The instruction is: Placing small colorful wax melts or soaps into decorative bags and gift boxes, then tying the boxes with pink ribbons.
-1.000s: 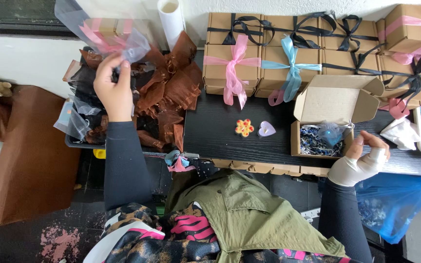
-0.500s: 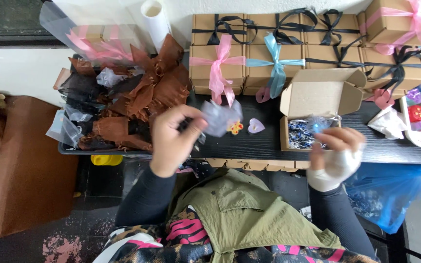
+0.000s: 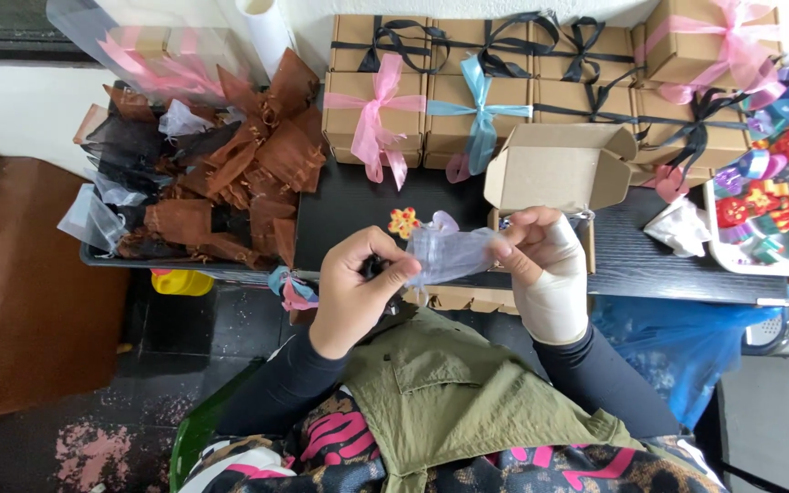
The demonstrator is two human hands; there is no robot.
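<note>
Both hands pinch a sheer pale organza pouch point(image 3: 449, 254) above the black worktop point(image 3: 349, 215): left hand point(image 3: 358, 288) at 9 o'clock, bandaged right hand point(image 3: 545, 265) at 3, fingers closed on it.

Ribboned kraft boxes point(image 3: 431, 100), brown organza pouches point(image 3: 257, 173), tray of colourful trinkets point(image 3: 778, 183), white roll point(image 3: 267, 27)

Head camera, looking steeply down over the wearer's own chest and arms.

The single view sits close above the left hand point(image 3: 358, 288) and right hand point(image 3: 541, 265), which meet near frame centre, and faces forward across the black wood-grain tabletop point(image 3: 349, 210) to the row of brown cardboard gift boxes tied with ribbon point(image 3: 541, 82) along the top edge. Below, the dark speckled floor point(image 3: 93, 438) shows, probably well beneath. No second view overlaps it.
</note>
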